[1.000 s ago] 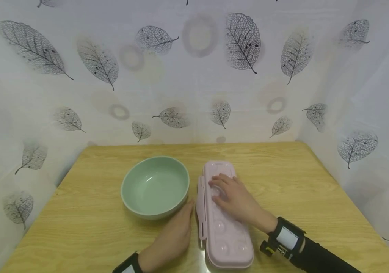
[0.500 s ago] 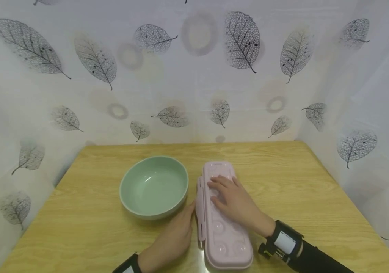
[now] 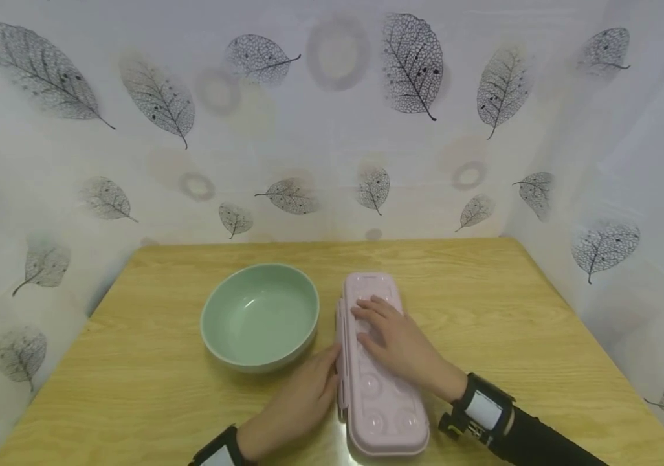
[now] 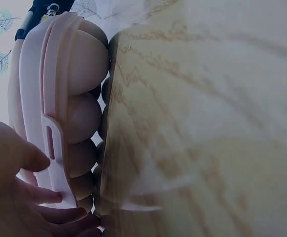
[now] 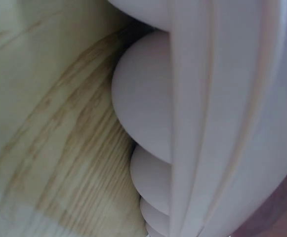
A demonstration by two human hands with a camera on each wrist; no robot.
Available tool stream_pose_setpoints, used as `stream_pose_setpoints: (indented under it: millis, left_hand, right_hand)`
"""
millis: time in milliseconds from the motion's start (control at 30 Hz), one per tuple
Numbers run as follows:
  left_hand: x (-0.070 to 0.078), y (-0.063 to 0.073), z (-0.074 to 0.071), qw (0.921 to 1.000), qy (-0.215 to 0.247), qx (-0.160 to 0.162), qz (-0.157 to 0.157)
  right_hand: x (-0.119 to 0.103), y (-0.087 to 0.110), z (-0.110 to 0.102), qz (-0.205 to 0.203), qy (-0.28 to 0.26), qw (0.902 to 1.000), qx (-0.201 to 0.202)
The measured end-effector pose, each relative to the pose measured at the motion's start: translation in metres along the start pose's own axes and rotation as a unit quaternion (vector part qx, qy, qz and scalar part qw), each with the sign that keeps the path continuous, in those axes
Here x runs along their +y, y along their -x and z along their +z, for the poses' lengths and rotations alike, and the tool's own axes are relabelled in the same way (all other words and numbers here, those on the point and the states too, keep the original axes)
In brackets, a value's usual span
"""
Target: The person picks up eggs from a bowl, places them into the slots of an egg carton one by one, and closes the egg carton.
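A long pink plastic egg box (image 3: pixel 387 401) with rounded egg cups lies lengthwise on the wooden table, its lid down. My right hand (image 3: pixel 404 346) rests on the lid with its fingers spread and slightly bent. Against the box's left side, my left hand (image 3: pixel 305 391) touches the long slotted latch flap (image 4: pixel 59 168) with its fingertips. In the left wrist view the thumb and fingers (image 4: pixel 44 196) lie loosely extended at that flap. The right wrist view shows the box's side with its layered rim (image 5: pixel 222 98) and bulging cups (image 5: pixel 145 96); the right hand is mostly out of it.
A green bowl (image 3: pixel 259 320) with nothing in it stands just left of the egg box, close to the left hand. The wooden table (image 3: pixel 134 362) ends at a leaf-patterned cloth (image 3: pixel 332 129) behind and at both sides.
My left hand has moved right and come against the latch flap, which now sits closer to the box's side. The right hand stays on the lid. The head view shifts slightly.
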State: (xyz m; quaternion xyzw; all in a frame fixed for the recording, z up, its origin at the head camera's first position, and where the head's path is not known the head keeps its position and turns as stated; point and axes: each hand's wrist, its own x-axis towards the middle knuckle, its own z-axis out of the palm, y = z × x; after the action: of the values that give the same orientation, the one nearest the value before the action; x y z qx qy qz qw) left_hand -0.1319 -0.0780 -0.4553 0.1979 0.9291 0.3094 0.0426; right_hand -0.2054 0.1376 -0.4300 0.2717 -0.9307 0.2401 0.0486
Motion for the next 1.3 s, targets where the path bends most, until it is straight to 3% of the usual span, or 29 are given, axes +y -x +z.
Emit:
stream_pose_setpoints:
  millis: [233,433,733,1033,1300]
  left_hand:
    - [-0.002,-0.001,0.000,0.9999,0.011,-0.006,-0.003]
    - [-0.001,-0.006,0.002,0.9996,0.022,-0.006,0.014]
    - [-0.001,-0.006,0.003,0.9999,0.006,-0.007,0.008]
    - [0.004,-0.006,0.003,0.9975,-0.064,0.030,0.008]
    - [0.008,-0.009,-0.001,0.9998,0.006,0.009,-0.019]
  right_hand:
    - [-0.001,0.002,0.009,0.008,-0.001,0.9998,0.017]
    - [0.000,0.003,0.012,0.009,-0.004,0.9991,0.042]
    - [-0.003,0.005,0.010,0.019,0.008,0.9992,0.033]
    - [-0.004,0.005,0.010,0.027,0.023,0.9992,0.022]
    - [-0.005,0.004,0.011,0.029,0.035,0.9988,0.015]
